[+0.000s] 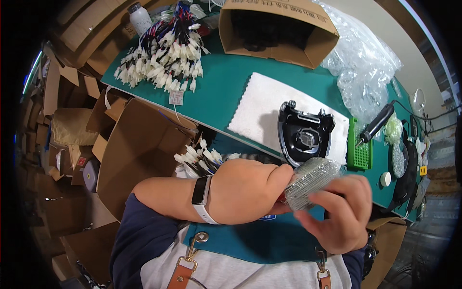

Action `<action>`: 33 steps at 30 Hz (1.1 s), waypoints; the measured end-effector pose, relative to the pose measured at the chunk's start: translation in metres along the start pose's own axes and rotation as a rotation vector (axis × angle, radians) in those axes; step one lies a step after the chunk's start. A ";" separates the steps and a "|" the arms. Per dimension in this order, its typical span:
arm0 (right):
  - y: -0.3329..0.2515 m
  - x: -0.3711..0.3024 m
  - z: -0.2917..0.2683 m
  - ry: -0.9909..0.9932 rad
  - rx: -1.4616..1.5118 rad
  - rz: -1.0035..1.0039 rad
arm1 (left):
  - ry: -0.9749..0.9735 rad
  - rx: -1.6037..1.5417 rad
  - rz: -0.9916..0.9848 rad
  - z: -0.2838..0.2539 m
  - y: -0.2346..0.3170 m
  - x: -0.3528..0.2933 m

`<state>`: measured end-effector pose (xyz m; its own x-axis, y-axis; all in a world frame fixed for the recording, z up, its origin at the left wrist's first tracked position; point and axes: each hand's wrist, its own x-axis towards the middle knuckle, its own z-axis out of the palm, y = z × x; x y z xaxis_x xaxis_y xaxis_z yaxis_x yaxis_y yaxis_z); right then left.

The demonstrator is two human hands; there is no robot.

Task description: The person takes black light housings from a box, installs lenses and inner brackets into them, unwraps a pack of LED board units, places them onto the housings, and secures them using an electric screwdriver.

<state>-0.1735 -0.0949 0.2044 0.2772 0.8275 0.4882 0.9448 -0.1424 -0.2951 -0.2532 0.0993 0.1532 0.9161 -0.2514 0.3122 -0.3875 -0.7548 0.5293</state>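
Note:
My left hand [250, 190], with a watch band on its wrist, is closed around one end of a grey, clear-plastic-wrapped packet [313, 180] with a lined surface. Something red shows under that grip. At the packet's near right side, my right hand [341, 212] has its fingers curled, the thumb and forefinger at the packet's edge; it is slightly blurred. Just beyond the packet, a glossy black plastic housing [284, 135] lies on a white cloth [257, 103], its hollow side up.
White-plugged wire harnesses [166, 58] are piled at the far left, with more connectors [199, 156] by my left forearm. An open cardboard box [308, 55] stands at the back. Bubble wrap [365, 72], an electric screwdriver [378, 124] and a green basket [360, 156] are on the right.

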 end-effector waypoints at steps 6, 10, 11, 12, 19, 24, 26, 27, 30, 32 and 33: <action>-0.004 0.008 0.009 -0.219 -0.015 -0.004 | -0.091 0.082 -0.027 0.004 0.005 0.001; -0.002 0.009 0.003 -0.305 0.002 -0.017 | -0.123 0.068 -0.043 0.005 0.007 0.002; -0.001 0.009 0.002 -0.327 0.028 -0.002 | -0.119 0.063 -0.028 0.004 0.005 0.001; -0.001 0.008 0.002 -0.328 0.026 0.002 | -0.116 0.056 -0.007 0.004 0.005 0.001; 0.007 0.006 0.000 -0.438 -0.052 -0.156 | -0.145 0.043 0.017 0.010 0.009 0.001; 0.004 -0.003 0.011 -0.396 -0.071 -0.111 | -0.177 0.067 0.009 0.011 0.010 0.000; 0.007 0.001 0.012 -0.369 -0.099 -0.238 | -0.180 0.056 0.001 0.011 0.010 -0.001; 0.007 0.000 0.011 -0.369 -0.101 -0.237 | -0.184 0.042 0.000 0.011 0.010 -0.001; 0.007 -0.003 0.011 -0.380 -0.004 -0.207 | -0.255 -0.047 -0.002 0.007 0.008 0.000; 0.007 -0.002 0.011 -0.397 0.101 -0.158 | -0.276 -0.054 -0.003 0.005 0.008 -0.001; 0.006 -0.003 0.011 -0.399 0.102 -0.156 | -0.300 -0.065 0.003 0.005 0.008 -0.001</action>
<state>-0.1704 -0.0917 0.1920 0.0250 0.9826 0.1840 0.9423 0.0383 -0.3325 -0.2566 0.0902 0.1535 0.9006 -0.4285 0.0723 -0.3873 -0.7160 0.5809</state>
